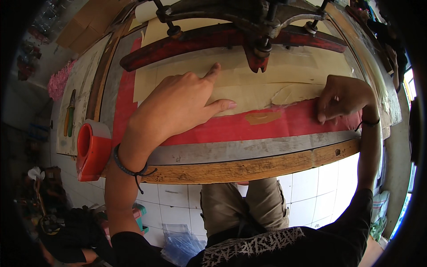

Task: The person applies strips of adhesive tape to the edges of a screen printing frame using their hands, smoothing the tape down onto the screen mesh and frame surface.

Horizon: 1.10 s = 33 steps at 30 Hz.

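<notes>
My left hand (pixel 178 104) lies flat on a tan sheet (pixel 249 89) spread over a red-covered work surface (pixel 213 129), index finger stretched toward the back. My right hand (pixel 342 98) rests at the right end of the red surface, fingers curled down and pinching at the torn lower edge of the tan sheet. A loose tan scrap (pixel 262 117) sticks to the red area between the hands. Above them hangs a red metal bar (pixel 187 44) with a dark clamp mechanism (pixel 260 22).
A red tape dispenser (pixel 92 149) sits at the table's left corner. Pliers with green and orange handles (pixel 69 115) lie on the left board. The wooden table edge (pixel 249 169) runs in front; white floor tiles and plastic bags (pixel 180 242) lie below.
</notes>
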Available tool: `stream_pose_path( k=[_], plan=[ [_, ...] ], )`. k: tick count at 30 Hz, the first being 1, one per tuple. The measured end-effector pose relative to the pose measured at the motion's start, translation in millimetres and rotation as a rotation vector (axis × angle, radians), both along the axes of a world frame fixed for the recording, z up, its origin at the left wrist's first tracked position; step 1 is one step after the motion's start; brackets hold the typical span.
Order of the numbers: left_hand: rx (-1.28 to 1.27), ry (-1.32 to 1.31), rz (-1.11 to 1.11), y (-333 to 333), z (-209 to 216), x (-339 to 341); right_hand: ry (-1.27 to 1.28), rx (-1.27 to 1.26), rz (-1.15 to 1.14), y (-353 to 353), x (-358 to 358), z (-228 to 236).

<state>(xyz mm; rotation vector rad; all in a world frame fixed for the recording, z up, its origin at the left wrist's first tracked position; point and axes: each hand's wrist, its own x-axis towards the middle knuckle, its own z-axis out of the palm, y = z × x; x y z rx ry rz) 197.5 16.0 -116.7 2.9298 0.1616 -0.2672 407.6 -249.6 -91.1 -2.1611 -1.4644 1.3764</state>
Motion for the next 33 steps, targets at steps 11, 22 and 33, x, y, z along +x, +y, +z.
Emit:
stream_pose_path(
  k=[11, 22, 33],
  plan=[
    [-0.014, 0.0, -0.014, 5, -5, 2, -0.597, 0.248, -0.274, -8, 19, -10],
    [0.025, -0.055, -0.027, 8, -7, 0, -0.666, 0.1, -0.238, 2, 9, -13],
    [0.016, -0.078, -0.026, 3, -14, 7, -0.73, 0.108, -0.288, 1, 7, -17]
  ],
)
